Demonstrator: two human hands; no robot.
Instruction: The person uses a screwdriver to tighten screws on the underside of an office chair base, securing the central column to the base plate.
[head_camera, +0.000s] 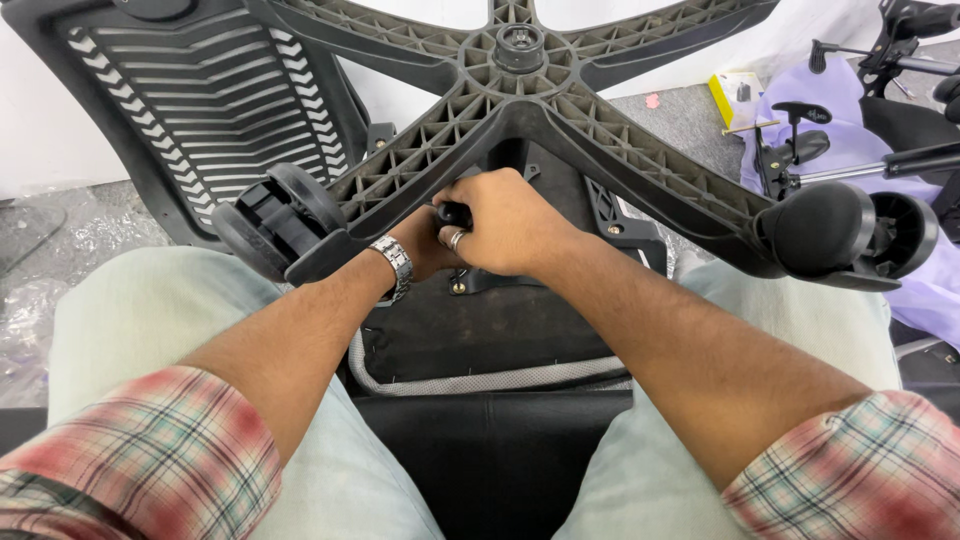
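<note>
From the head view, the right hand (510, 225) is closed around a small black knob (455, 213) just below the hub of the upturned chair base (520, 110), while the left hand (425, 245), wearing a metal watch (393, 262), sits tucked behind it, its grip hidden.

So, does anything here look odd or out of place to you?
Nothing looks broken or spilled. The oddest sight is the black star-shaped chair base, lying underside up across the person's lap, ribs showing, with casters on only two visible arms. Both hands, left hand and right hand, close around a small black part beneath it.
</note>
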